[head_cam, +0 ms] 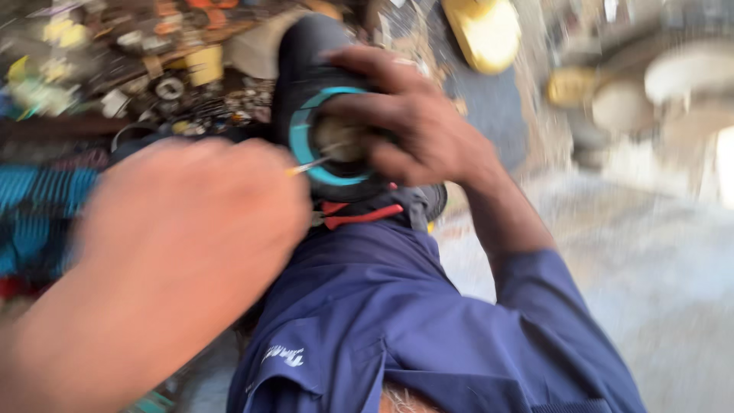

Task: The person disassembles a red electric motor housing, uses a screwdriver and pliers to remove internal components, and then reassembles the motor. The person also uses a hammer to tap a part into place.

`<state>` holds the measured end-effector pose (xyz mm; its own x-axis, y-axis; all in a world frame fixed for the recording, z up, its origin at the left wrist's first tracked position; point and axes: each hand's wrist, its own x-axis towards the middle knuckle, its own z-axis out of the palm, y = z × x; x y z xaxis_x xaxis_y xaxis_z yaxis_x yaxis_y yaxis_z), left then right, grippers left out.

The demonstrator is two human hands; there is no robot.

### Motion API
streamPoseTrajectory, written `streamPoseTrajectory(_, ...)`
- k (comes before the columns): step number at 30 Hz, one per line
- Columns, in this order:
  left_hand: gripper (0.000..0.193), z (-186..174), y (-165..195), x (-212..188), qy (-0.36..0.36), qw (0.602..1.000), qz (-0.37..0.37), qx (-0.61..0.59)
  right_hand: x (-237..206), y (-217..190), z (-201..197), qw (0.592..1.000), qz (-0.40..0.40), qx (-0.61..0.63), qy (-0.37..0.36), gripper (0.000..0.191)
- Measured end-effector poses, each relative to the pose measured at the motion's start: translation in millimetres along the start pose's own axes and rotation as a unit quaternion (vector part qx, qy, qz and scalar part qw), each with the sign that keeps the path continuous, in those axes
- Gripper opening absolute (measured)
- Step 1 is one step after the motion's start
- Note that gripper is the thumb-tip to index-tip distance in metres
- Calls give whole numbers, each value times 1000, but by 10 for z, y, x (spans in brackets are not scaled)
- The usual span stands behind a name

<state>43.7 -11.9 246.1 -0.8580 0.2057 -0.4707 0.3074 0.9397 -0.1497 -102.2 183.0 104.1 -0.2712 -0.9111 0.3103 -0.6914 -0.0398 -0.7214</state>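
While most of the frame is smeared by motion, the middle of it shows a dark rounded device [310, 73] with a teal ring [300, 138] on its face, propped on a knee clothed in dark blue fabric [382, 306]. From the right side of the frame, a hand [417, 122] on a blue-sleeved arm lies over the device, its fingers spread across the top and down the ring's right side, gripping it. At the left, the large blurred hand [191, 229] nearest the camera is closed around a thin metal tool [310, 166], whose tip points at the centre of the ring, just beside the fingers of the other hand. It is unclear whether that blue-sleeved arm belongs to the camera wearer or to another person. Below the device lie pliers with red handles [359, 216], on the blue fabric. Small metal parts and scraps [168, 84] crowd the upper left, and a yellow object [482, 30] sits at the top centre.
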Motion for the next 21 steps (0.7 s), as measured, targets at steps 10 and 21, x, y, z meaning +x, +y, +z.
streamPoseTrajectory(10,39,284,140,-133,201,979,-30,21,-444,360,-130,997,-6,52,52,47)
streamPoseTrajectory(21,11,-434,-46,58,-87,995,-58,4,-6,100,36,999,-35,-24,-2,52)
